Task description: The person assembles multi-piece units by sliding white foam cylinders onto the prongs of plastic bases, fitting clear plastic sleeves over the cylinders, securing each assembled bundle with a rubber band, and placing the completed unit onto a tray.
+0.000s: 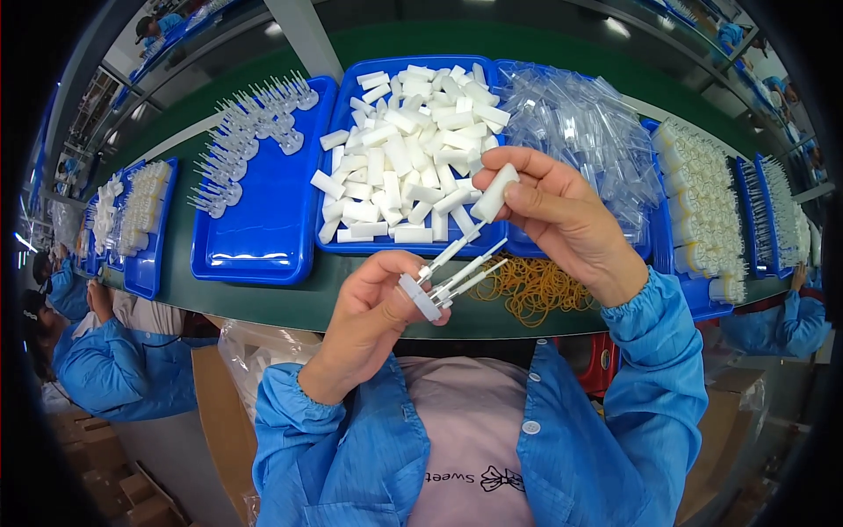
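Observation:
My left hand [373, 307] is closed on the base of a white plastic pronged holder [423, 299], whose several thin prongs point up and to the right. In my right hand [558, 206], a white foam block [494, 193] is pinched between thumb and fingers. The block's lower end meets the tip of one prong; whether the prong has entered it I cannot make out. Just beyond both hands stands a blue tray [327, 230] heaped with loose white foam blocks [399, 154]. Yellow rubber bands [536, 294] lie in a pile below my right hand.
At left, a blue tray [255, 246] bears rows of pronged holders [230, 167]. Clear plastic sleeves [571, 123] fill a tray at right. Farther right, a tray holds assembled white pieces [694, 193]. Another person in blue [114, 360] sits at left. A cardboard box [224, 422] stands below the table edge.

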{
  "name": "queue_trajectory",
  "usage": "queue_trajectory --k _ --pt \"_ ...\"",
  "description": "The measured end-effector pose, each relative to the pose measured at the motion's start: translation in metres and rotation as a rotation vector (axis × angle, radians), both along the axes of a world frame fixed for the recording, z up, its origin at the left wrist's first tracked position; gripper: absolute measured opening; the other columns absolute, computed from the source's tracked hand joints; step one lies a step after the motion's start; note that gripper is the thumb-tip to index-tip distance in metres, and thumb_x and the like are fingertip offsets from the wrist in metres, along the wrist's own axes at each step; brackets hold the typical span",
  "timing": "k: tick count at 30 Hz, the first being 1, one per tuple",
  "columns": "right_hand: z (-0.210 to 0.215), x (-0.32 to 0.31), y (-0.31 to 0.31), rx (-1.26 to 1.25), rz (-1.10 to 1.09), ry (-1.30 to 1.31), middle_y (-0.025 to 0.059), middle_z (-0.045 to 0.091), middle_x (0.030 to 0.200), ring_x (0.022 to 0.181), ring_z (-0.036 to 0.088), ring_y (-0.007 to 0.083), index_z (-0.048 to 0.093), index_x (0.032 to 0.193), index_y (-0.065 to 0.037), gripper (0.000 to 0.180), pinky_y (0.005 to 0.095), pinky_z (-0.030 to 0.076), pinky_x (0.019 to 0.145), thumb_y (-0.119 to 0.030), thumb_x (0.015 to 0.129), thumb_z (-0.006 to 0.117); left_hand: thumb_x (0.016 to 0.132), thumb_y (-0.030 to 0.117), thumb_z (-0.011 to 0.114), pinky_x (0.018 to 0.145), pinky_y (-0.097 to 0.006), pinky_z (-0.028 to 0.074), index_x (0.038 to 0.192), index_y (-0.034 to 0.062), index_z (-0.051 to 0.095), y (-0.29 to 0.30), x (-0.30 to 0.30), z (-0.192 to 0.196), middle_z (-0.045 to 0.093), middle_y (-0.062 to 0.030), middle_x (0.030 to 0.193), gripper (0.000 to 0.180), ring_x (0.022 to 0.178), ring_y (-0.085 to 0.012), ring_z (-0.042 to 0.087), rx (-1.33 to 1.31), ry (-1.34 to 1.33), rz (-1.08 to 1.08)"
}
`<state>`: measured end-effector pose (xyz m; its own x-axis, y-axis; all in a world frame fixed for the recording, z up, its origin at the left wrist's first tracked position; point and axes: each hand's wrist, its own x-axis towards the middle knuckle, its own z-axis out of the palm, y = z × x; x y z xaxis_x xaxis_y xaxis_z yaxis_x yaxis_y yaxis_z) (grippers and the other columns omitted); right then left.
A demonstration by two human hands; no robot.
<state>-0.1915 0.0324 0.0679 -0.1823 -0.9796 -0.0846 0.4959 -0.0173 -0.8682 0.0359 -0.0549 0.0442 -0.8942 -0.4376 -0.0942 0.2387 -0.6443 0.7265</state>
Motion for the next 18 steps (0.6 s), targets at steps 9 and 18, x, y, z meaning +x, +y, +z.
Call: queue_trajectory --k 9,18 --pt "-0.004 -0.002 0.005 -0.096 0.042 -0.068 0.0079 0.06 0.115 0.105 0.056 0.0152 0.056 0.119 -0.001 0.032 0.0303 0.044 0.096 -0.016 0.091 0.061 0.092 0.017 0.06 0.08 -0.033 0.052 0.106 0.0054 0.053 -0.002 0.001 -0.009 0.056 -0.0065 0.101 0.019 0.09 -0.0187 0.062 0.067 0.078 -0.022" --pt "-0.003 0.005 0.007 -0.024 -0.007 -0.103 0.0127 0.059 0.12 0.112 0.056 0.0186 0.05 0.126 -0.001 0.037 0.0322 0.043 0.099 -0.012 0.092 0.059 0.085 0.0 0.064 0.079 -0.032 0.054 0.097 0.0002 0.057 0.005 -0.003 -0.015 0.049 -0.0096 0.1 0.013 0.087 -0.0171 0.06 -0.533 0.039 0.155"
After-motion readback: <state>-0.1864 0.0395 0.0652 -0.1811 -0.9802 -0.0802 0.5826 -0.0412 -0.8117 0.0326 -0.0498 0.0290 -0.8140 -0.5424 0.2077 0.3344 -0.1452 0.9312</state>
